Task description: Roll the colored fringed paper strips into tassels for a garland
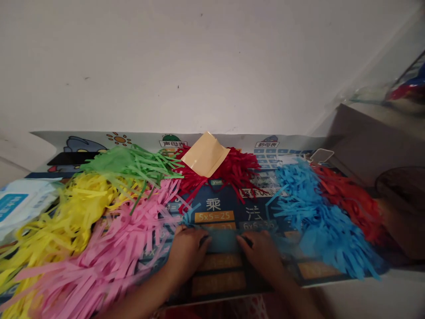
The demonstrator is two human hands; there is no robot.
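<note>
A blue paper piece [224, 240] stretches low over the printed mat [217, 283], blurred by motion, with cut strips sticking out past both hands. Its left part is pinched in my left hand [190, 248], thumb pointing inward. My right hand [260, 250] grips the same piece farther right, its fingers closed on it. To the left of my left hand lies a heap of pink paper strips [126, 235]. Blue fringed strips [318, 217] are piled to the right of my right hand.
Yellow strips [83, 204], green strips [133, 164] and dark red strips [239, 166] lie farther back. A tan paper square [206, 155] rests on the dark red ones. Red strips [352, 204] are at right, a white-blue packet [26, 201] at left. A wall [199, 66] stands behind.
</note>
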